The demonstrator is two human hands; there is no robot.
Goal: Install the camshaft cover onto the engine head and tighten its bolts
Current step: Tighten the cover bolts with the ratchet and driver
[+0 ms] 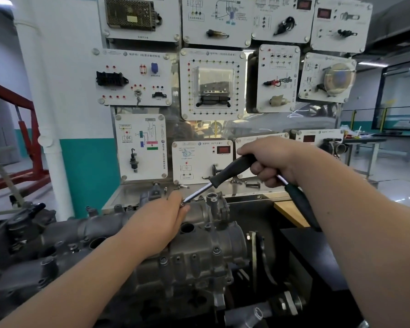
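The grey metal camshaft cover [199,247] lies on the engine head, running from lower left to the middle, with several bolts in its flange. My right hand [272,159] grips the black handle of a ratchet wrench [225,172] and also holds a second black-handled tool [303,207] that hangs down to the right. The wrench's chrome shaft slants down-left to its head [184,202] at the cover's far edge. My left hand [168,216] rests on the cover, fingers pinching the wrench head; the bolt under it is hidden.
A training board [208,84] with white sensor panels stands right behind the engine. Loose bolts and small parts [251,184] lie on its metal shelf. A wooden bench edge [291,213] is at right, a red engine stand [29,129] at left, a white pipe [50,138] beside it.
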